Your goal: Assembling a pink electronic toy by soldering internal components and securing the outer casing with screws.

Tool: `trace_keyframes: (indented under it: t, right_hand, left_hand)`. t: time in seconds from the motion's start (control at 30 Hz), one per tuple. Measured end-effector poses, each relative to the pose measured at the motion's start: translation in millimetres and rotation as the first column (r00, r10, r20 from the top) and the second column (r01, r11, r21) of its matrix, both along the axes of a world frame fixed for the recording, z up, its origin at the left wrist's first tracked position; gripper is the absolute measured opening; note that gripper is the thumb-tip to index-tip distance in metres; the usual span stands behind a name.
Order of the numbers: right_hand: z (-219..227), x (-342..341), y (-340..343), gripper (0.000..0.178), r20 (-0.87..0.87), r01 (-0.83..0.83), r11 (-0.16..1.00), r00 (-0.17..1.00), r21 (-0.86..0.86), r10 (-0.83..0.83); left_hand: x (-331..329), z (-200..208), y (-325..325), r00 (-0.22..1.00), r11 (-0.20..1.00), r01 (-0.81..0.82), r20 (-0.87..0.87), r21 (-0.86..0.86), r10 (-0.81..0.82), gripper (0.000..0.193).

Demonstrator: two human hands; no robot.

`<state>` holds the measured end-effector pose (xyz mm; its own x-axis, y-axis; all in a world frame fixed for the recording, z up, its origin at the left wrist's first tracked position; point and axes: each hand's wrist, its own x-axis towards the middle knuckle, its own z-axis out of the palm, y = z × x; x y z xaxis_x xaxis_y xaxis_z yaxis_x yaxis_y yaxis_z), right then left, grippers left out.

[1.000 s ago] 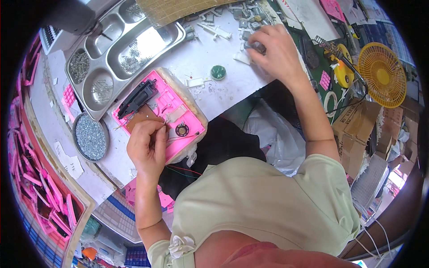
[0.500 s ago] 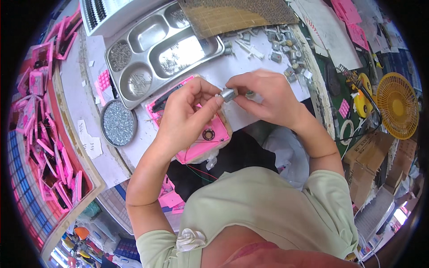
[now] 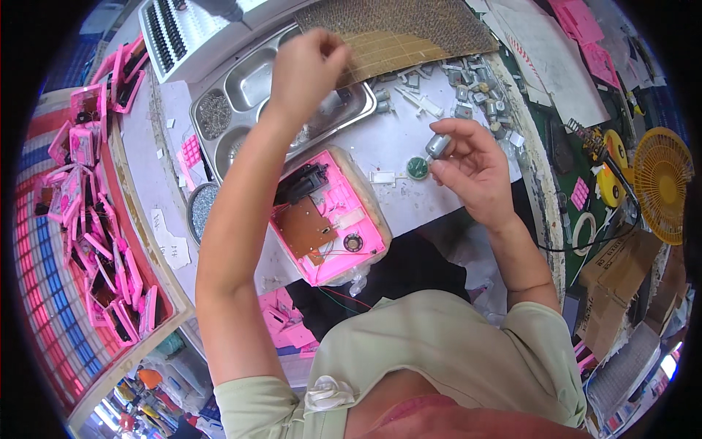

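Observation:
A small silver motor (image 3: 437,145) is pinched between the thumb and fingers of my right hand (image 3: 479,172). Close below it, a little round pot with a green top (image 3: 417,168) stands on the white work surface beside a small white plastic part (image 3: 382,177). My left hand (image 3: 307,69) is over the far side of the metal compartment tray (image 3: 358,110), fingers curled together; whatever they hold is hidden. An open pink plastic casing (image 3: 369,245) lies in front of me on a padded base, with a brown circuit board (image 3: 303,227), a black part and a round dark piece inside.
Brown corrugated sheet (image 3: 409,36) overlaps the tray's far right. Several loose motors (image 3: 479,95) lie beside it. A dish of metal bits (image 3: 201,208) stands left, near stacked pink casings (image 3: 95,256). A soldering iron (image 3: 607,157) and yellow fan (image 3: 662,186) are at right.
My left hand has left the motor and moved up and away over the tray, uncovering the pink casing. My right hand keeps the motor and has shifted slightly right and nearer.

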<state>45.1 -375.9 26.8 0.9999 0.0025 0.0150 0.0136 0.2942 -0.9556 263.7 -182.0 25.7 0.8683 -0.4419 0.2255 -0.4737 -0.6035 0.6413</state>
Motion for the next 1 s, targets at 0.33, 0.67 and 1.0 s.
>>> trace_keyframes:
  t: [0.33, 0.67, 1.0]
  right_hand:
    - [-9.3, -14.4, -12.1, 0.045, -0.007, 0.057, 0.995, 0.998, -0.081, -0.058]
    - [-5.2, -18.1, -10.5, 0.045, 0.000, 0.013, 0.989, 1.000, -0.148, -0.013]
    - [-3.9, -23.4, -5.2, 0.044, -0.007, -0.014, 0.977, 1.000, -0.215, 0.013]
  left_hand:
    - [47.1, -9.9, -46.9, 0.957, 0.861, -0.290, 0.104, 0.417, 0.272, 0.030]
    - [54.5, -7.0, -53.1, 0.957, 0.836, -0.282, 0.073, 0.471, 0.281, 0.033]
    - [48.5, 4.5, -55.4, 0.983, 0.854, -0.175, 0.034, 0.489, 0.182, 0.026]
